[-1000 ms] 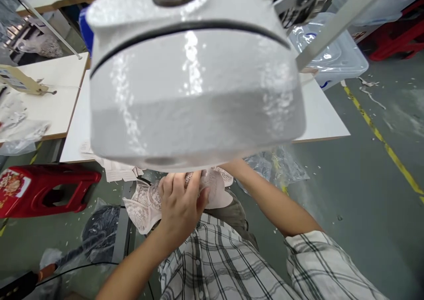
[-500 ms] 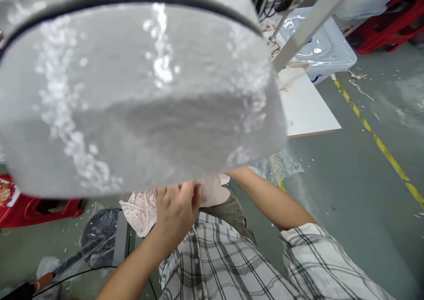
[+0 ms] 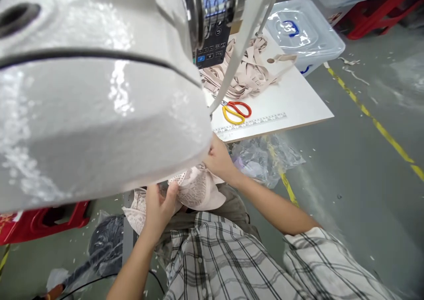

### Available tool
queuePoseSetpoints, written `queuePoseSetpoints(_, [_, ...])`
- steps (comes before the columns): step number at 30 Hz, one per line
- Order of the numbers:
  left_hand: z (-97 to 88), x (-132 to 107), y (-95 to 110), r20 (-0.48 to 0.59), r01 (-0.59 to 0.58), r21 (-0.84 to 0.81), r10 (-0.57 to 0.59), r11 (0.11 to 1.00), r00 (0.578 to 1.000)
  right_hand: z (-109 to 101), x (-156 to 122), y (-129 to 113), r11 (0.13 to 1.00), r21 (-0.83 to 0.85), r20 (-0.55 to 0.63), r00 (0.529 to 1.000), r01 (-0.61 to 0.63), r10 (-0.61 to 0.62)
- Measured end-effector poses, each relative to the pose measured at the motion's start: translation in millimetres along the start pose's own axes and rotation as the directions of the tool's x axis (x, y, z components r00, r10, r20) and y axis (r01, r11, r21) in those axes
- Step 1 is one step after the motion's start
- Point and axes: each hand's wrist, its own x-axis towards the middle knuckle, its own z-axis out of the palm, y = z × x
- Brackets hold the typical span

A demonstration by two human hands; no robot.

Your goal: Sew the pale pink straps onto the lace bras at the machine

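Observation:
A pale pink lace bra hangs below the sewing machine head, over my lap. My left hand grips it between the cups, thumb toward the right cup, with some fingertips hidden under the machine head. At the upper edge of the right cup, my right hand is closed on the fabric, its fingers partly behind the machine. The needle area is hidden by the machine head.
On the white table lie scissors, a clear ruler and a heap of beige straps. Beyond stands a lidded plastic bin. A control panel is behind the machine. Red stools and plastic bags are on the floor.
The view has shifted so the machine head sits further left, uncovering the scissors, straps and panel. My right hand has come out from behind it, and more of the bra shows between my hands.

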Motion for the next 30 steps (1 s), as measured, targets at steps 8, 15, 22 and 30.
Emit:
queuePoseSetpoints(8, [1.6,-1,2,0.054,0.068,-0.098,-0.063,0.993,0.997,-1,-39,3,0.986,0.165,0.069,0.998,-0.014,0.003])
queuePoseSetpoints(15, [0.4,-1,17,0.020,0.072,0.135,-0.076,0.988,0.997,-1,-49,4,0.990,0.126,0.069,0.994,0.071,-0.080])
queuePoseSetpoints(22, [1.8,0,26,-0.010,0.038,0.186,-0.037,0.982,0.999,-3,-52,6,0.992,0.110,0.075,0.995,0.059,-0.068])
queuePoseSetpoints(30, [2.1,2,32,0.003,0.067,0.183,-0.069,0.981,0.998,-10,-56,11,0.997,0.059,0.116,0.992,0.045,-0.052])
